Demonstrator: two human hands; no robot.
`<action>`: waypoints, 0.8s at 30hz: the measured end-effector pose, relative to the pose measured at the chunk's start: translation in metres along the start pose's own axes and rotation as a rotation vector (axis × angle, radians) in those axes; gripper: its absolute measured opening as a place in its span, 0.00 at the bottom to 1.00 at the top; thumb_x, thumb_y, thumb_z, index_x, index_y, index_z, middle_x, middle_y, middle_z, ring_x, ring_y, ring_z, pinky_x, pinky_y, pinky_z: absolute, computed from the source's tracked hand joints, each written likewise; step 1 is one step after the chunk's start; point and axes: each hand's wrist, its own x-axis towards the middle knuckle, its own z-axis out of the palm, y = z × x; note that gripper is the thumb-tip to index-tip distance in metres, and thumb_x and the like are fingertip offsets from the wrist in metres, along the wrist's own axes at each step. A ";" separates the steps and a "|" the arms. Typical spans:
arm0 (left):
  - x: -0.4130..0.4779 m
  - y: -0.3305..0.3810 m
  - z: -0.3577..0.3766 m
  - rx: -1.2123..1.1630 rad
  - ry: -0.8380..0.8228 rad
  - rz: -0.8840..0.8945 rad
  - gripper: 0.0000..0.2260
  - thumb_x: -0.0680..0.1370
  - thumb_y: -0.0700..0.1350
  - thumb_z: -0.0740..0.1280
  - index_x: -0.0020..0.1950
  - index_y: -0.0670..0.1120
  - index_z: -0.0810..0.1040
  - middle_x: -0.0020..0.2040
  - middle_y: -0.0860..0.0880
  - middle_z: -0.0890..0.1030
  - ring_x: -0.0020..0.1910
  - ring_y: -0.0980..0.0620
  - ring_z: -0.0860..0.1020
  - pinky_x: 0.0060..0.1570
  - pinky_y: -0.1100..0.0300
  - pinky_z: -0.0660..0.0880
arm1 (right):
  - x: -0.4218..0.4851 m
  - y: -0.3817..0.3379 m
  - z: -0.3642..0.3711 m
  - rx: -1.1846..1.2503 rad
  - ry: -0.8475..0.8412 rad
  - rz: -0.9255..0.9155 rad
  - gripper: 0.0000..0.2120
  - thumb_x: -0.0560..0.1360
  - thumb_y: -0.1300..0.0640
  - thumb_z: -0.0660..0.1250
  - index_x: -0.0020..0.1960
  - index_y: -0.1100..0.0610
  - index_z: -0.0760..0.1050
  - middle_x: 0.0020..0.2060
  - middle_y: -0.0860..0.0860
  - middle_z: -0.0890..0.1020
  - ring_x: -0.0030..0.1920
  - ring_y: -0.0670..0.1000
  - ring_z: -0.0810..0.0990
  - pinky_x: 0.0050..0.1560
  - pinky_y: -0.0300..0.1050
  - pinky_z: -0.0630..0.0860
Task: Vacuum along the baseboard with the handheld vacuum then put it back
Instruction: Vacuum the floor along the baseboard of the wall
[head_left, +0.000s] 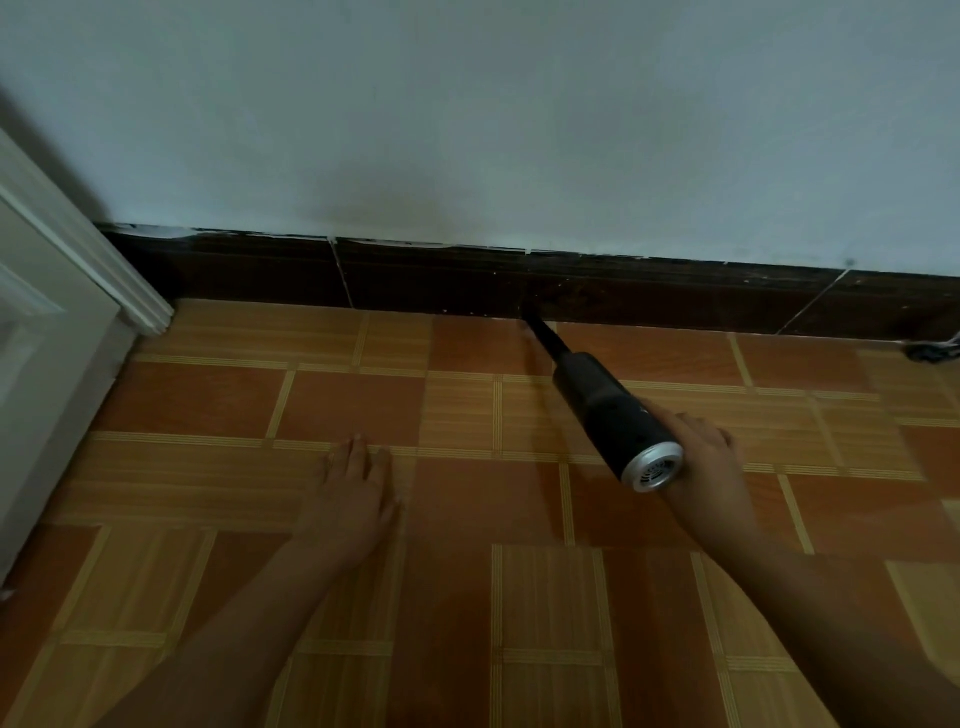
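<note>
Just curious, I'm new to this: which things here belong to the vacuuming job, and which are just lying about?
Job: handheld vacuum, gripped by the right hand; its nozzle at the dark baseboard.

Lying about: white door frame; small dark object by the baseboard, far right; left hand resting flat on the tiled floor.

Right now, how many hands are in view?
2. The left hand lies flat on the floor; the right hand grips the handheld vacuum, its nozzle at the baseboard.

Two hands (358, 493) (698, 441), one vacuum (608, 405), one baseboard (467, 280).
</note>
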 end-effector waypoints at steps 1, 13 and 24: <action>0.000 0.002 0.000 -0.002 0.013 0.014 0.27 0.81 0.55 0.48 0.77 0.47 0.45 0.77 0.41 0.44 0.76 0.44 0.44 0.73 0.48 0.44 | 0.001 -0.003 0.002 0.007 -0.003 -0.017 0.27 0.70 0.60 0.68 0.67 0.51 0.66 0.50 0.49 0.77 0.56 0.51 0.72 0.64 0.52 0.57; -0.013 0.021 0.020 0.057 0.089 0.257 0.22 0.73 0.53 0.52 0.59 0.52 0.79 0.57 0.44 0.81 0.55 0.46 0.81 0.49 0.50 0.78 | 0.029 -0.077 0.031 0.023 -0.099 -0.244 0.24 0.72 0.54 0.66 0.67 0.48 0.65 0.56 0.47 0.76 0.61 0.48 0.68 0.65 0.47 0.51; -0.015 0.019 0.010 0.005 0.040 0.233 0.22 0.71 0.53 0.52 0.57 0.54 0.80 0.55 0.46 0.82 0.53 0.48 0.81 0.46 0.50 0.79 | 0.037 -0.091 0.053 0.020 -0.080 -0.250 0.26 0.72 0.54 0.67 0.68 0.49 0.65 0.55 0.49 0.77 0.60 0.51 0.69 0.65 0.51 0.52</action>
